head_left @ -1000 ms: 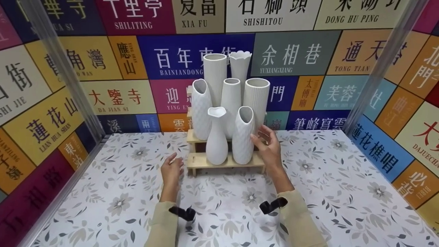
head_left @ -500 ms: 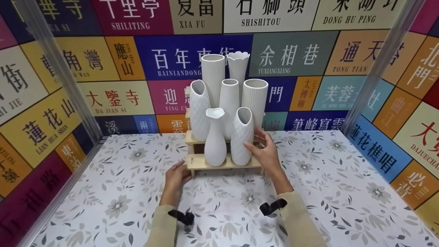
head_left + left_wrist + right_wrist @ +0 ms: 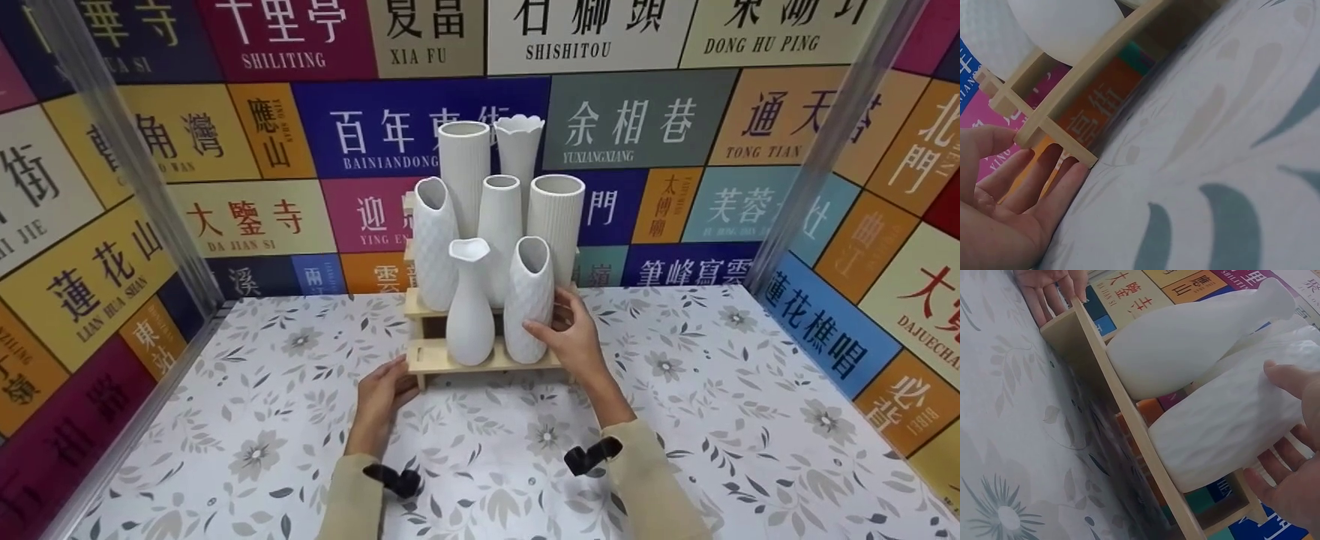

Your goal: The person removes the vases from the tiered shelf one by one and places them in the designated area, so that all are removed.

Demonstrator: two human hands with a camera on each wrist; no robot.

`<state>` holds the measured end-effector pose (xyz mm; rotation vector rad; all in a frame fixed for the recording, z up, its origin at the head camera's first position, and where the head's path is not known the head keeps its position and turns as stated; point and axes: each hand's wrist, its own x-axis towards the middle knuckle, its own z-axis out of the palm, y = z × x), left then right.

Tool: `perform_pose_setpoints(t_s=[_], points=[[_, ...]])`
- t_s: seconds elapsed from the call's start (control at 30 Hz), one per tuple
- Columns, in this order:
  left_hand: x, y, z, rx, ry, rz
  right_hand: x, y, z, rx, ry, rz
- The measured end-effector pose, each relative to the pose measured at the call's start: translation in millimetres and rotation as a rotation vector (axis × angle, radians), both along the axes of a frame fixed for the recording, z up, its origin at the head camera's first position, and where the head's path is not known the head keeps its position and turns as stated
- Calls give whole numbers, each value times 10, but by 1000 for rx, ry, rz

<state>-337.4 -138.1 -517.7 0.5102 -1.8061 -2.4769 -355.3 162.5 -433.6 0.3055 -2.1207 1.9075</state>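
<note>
White vases stand on a stepped wooden stand (image 3: 430, 362). My left hand (image 3: 380, 399) grips the left end of its lowest shelf; in the left wrist view, fingertips (image 3: 1008, 136) touch the shelf end and other fingers curl by the leg. At the right, my right hand (image 3: 576, 341) holds a textured vase with a slanted oval mouth (image 3: 526, 315), thumb on its front and fingers round its right side. This vase is upright on the lowest shelf. Beside it stands a narrow-necked vase (image 3: 470, 326) with a wavy rim, untouched.
Behind are a ribbed tall vase (image 3: 463, 169), a scalloped-rim vase (image 3: 518, 146), a smooth vase (image 3: 501, 225), a wide ribbed vase (image 3: 556, 217) and another slanted-mouth vase (image 3: 435, 247). A floral-patterned tabletop (image 3: 255, 420) lies below, with sign-printed walls (image 3: 637, 120) around.
My left hand has moved in from beside the stand and taken hold of its left end. The right hand has shifted left and lower, closing round the front right vase.
</note>
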Motion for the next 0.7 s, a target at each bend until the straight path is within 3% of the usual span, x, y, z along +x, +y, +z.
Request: perform_pose_setpoints(t_s=[0.3, 0.7], points=[[22, -42, 0, -14, -34, -49, -14, -37, -28, 33, -36, -21], [9, -52, -22, 24, -15, -25, -7, -89, -75, 85, -17, -59]])
